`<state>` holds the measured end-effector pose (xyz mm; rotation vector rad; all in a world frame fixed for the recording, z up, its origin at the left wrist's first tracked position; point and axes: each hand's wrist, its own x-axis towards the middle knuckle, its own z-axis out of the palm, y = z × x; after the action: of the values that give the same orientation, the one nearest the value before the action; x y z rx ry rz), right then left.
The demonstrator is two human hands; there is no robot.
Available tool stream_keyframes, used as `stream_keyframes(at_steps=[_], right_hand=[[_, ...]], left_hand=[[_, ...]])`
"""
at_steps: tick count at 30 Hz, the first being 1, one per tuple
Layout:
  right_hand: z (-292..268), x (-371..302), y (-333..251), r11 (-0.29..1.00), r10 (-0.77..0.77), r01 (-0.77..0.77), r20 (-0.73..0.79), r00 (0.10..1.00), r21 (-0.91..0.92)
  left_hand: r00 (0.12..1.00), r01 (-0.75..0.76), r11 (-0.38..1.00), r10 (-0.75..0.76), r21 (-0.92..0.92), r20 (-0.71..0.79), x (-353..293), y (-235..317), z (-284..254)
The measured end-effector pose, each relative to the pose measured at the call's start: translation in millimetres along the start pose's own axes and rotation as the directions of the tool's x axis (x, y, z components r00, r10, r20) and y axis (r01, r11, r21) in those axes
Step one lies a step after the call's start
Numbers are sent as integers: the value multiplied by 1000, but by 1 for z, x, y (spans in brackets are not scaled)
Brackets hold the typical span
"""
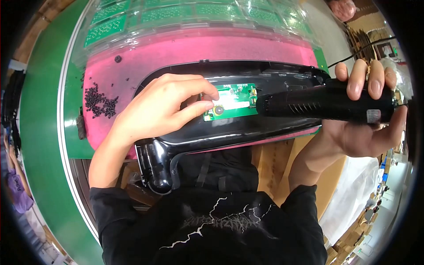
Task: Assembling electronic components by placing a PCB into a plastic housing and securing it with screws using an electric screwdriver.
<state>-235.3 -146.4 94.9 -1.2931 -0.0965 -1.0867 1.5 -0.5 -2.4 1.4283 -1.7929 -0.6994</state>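
Note:
A green circuit board (238,106) lies inside a long black plastic housing (198,140), which has a rounded stub at its near left corner. My left hand (165,104) reaches over the housing's left side, with thumb and forefinger closed on the left end of the board. In my right hand (362,88) is a black electric screwdriver (304,105), fingers over the top and thumb below. Its slotted nose points left and meets the board's right end in the picture. The bit's tip does not show.
Small black screws (99,102) lie scattered on a pink mat (176,46) at the left. Clear plastic trays (203,22) with green boards stand at the back. A green table (42,132) extends left. A black cable (360,51) runs at the far right, near a cardboard box (329,181).

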Motion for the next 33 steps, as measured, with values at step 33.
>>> stream_keyframes(at_steps=[33], right_hand=[[5, 0, 10, 993, -14, 9, -46, 999, -117]], left_hand=[[998, 26, 999, -27, 19, 53, 0, 2, 1]])
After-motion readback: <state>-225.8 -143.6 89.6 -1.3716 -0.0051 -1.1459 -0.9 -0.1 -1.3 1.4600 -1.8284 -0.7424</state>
